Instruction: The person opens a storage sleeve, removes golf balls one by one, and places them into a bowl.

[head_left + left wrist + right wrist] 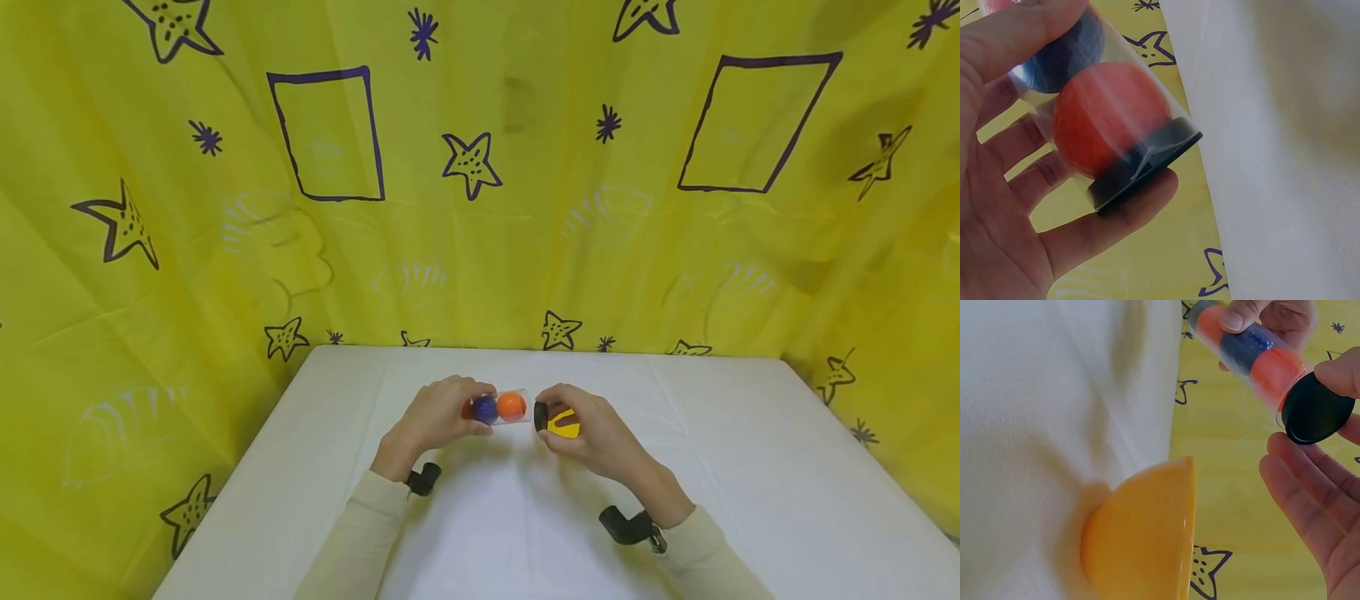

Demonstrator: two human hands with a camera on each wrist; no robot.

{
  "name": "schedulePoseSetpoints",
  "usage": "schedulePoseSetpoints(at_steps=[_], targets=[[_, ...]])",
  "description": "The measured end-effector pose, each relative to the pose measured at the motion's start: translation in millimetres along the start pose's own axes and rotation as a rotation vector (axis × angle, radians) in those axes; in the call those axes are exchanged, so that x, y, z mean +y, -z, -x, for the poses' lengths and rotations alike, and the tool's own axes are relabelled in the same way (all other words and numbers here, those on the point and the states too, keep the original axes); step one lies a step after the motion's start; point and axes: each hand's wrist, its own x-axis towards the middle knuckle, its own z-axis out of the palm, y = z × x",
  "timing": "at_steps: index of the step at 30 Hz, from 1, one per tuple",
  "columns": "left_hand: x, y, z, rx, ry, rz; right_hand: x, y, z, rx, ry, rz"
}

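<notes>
surface [510, 517] first: what stands on it?

yellow bowl [1138, 534], upright, partly behind the right grip [596, 429] in the head view.

and the clear tube [1250, 353]?

above the surface, gripped by the left grip [441, 414], orange and blue balls [512, 406] inside.

right grip?

pinching a black cap [1317, 409] at the tube's end; touching, i can't tell.

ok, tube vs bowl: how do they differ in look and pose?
The tube is clear; the bowl is yellow and opaque. The tube is long and narrow; the bowl flares from base to rim. The tube is held sideways in the left hand; the bowl stands upright on the table.
</notes>
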Motion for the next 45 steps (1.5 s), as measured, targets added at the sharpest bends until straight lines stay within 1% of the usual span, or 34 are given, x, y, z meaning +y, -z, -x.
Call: schedulePoseSetpoints(at_steps=[6, 10, 12, 18, 26, 31, 39, 42, 45], targets=[[-2.1, 0.8, 0.1, 0.018, 0.011, -0.004, -1.1, -1.8, -0.6, -0.013, -0.075, -0.008], [-4.8, 2.1, 1.5, 0.038, 0.024, -0.019, -1.5, -4.8, -1.0, -0.042, -0.134, -0.025], [-5.4, 3.3, 2.4, 0.050, 0.032, -0.019, -1.3, -6.9, -0.9, -0.064, -0.147, -0.034], [-7.0, 5.4, 3.6, 0.086, 0.063, -0.019, 1.0, -13.8, 0.0, -0.131, -0.137, -0.066], [-10.7, 5.5, 4.1, 0.133, 0.077, -0.030, 3.5, -23.7, 0.6, -0.224, -0.168, -0.062], [-11.8, 5.5, 4.5, 0.136, 0.088, -0.040, 4.6, -29.5, 0.3, -0.271, -0.180, -0.079], [-10.4, 6.7, 4.9, 0.144, 0.096, -0.038, 11.6, -37.9, 1.8, -0.352, -0.132, -0.091], [-10.3, 6.4, 5.0, 0.143, 0.099, -0.039, 13.8, -42.0, 3.1, -0.373, -0.152, -0.080], [-10.5, 5.5, 5.0, 0.134, 0.106, -0.042, 14.1, -44.8, 4.5, -0.395, -0.194, -0.063]])
